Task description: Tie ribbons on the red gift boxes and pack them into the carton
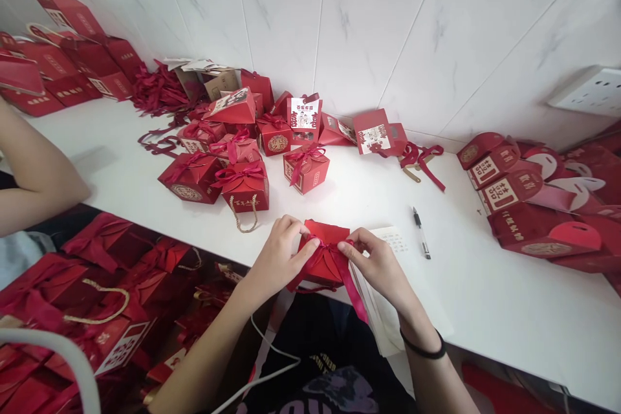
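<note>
A small red gift box [334, 268] sits at the table's front edge, close to my body. A dark pink ribbon [358, 297] crosses its top in a bow, with one tail hanging down on the right. On the bow's left side, my left hand [286, 249] pinches the ribbon between thumb and fingers. My right hand [376, 262] grips it on the other side, thumb against fingertips. Beside the box, partly under my right hand, lies a notebook [391, 239] with handwriting. A black-capped pen [421, 233] rests farther right.
Several ribbon-tied boxes [245, 184] and loose ribbons [160, 87] are behind my left hand. More red boxes [514, 187] stand at the right, near a white power socket [589, 90]. Finished-looking boxes [107, 297] fill the space below left. Another person's arm [39, 162] is at left.
</note>
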Demonstrator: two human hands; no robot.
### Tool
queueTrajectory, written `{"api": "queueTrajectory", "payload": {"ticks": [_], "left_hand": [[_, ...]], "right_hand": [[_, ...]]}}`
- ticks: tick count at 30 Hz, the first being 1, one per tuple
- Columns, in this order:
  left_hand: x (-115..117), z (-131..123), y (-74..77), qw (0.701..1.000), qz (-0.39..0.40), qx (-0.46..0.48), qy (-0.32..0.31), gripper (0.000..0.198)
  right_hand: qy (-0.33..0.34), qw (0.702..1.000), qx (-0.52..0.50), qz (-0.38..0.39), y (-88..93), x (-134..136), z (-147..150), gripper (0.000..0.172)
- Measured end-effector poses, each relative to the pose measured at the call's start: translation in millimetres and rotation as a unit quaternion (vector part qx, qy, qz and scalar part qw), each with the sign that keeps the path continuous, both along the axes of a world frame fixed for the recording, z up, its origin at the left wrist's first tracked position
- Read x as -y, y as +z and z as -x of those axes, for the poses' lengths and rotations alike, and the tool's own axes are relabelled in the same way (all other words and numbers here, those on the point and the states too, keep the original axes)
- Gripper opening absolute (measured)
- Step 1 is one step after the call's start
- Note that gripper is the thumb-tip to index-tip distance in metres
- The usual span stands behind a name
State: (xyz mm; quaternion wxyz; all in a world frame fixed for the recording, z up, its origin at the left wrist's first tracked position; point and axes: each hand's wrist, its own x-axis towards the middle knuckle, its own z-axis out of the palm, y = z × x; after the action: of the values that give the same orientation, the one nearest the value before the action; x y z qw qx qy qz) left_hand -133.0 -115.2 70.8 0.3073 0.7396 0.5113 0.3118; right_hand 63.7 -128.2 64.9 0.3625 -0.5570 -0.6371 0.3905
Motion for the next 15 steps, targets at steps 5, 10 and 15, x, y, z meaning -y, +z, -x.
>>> {"api": "queueTrajectory", "payload": {"ticks": [5, 10, 15], "left_hand": [[4.2, -12.6, -5.4, 0.994, 0.052, 0.058, 0.071, 0.021], [8.7, -18.3, -9.9, 0.993, 0.026, 0.037, 0.112, 0.022], [11.1, -19.1, -11.9, 0.992, 0.022, 0.023, 0.119, 0.022]], "right_hand": [[-0.048, 0.997, -0.037, 0.039, -6.4, 8.2, 6.8, 0.042], [-0.063, 0.99, -0.111, 0.063, -8.3, 11.2, 10.6, 0.042], [-0.062, 0.973, -0.199, 0.099, -13.8, 10.6, 10.0, 0.044]]}}
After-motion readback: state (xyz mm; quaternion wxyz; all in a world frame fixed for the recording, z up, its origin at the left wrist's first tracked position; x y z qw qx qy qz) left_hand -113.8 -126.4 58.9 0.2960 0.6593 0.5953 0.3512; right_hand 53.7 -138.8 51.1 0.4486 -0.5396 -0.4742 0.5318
